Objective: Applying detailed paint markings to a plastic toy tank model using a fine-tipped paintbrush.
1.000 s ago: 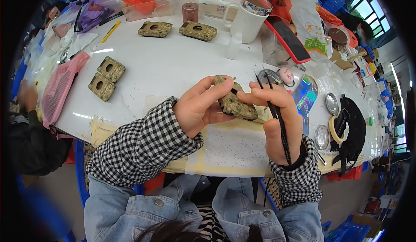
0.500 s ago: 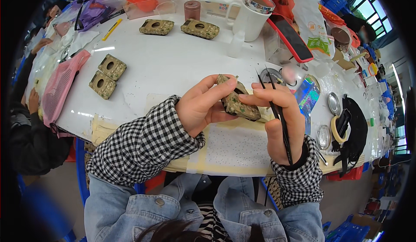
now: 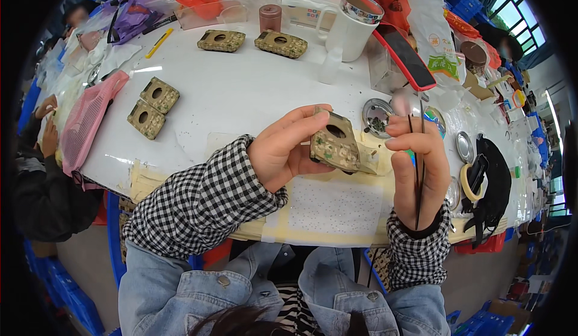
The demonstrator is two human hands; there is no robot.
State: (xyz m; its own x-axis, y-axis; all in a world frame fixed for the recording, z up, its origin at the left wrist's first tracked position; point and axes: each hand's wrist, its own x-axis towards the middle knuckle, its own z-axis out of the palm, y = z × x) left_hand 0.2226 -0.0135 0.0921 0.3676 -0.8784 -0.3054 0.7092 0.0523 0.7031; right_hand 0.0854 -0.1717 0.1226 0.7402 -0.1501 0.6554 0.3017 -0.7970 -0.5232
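Head view — left hand (image 3: 283, 155) grips camouflage casing (image 3: 335, 146); right hand (image 3: 418, 173) pinches tweezers (image 3: 416, 167).

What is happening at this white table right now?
A person in checked sleeves holds a camouflage-patterned casing with a round hole up in the left hand, over the white table. The right hand holds thin dark tweezers beside it. Four similar casings lie further back, two near a pink mesh bag.

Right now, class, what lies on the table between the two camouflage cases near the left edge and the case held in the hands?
Head view: only bare white table.
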